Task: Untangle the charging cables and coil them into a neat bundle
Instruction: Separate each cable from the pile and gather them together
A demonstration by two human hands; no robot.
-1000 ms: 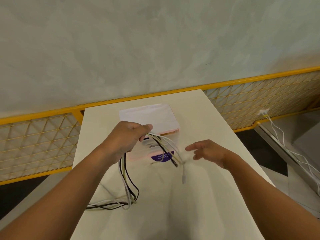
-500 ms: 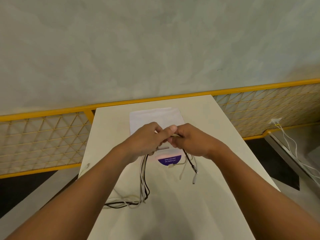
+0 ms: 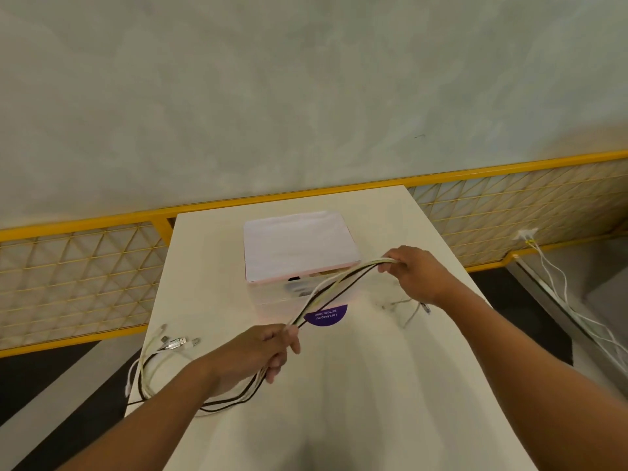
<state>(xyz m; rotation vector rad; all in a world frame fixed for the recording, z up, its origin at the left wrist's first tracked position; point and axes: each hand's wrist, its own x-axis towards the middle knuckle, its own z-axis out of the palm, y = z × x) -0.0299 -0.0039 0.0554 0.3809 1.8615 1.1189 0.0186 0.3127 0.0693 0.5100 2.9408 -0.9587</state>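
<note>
Charging cables point(image 3: 334, 287) stretched between two hands.
Left hand point(image 3: 263, 351) and right hand point(image 3: 413, 271) fingers both grasp the bundle above the surface point(image 3: 373, 385).

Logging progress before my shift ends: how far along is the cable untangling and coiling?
Done: the cables run side by side as one strand, no knots visible. In hand: the left hand and right hand grip that strand, stretched between them above the table. Left: no coil yet; the tail lies in a loose loop by the USB plugs.

Upside-down purple sticker point(image 3: 325, 316): "Let's keep our…"
</note>
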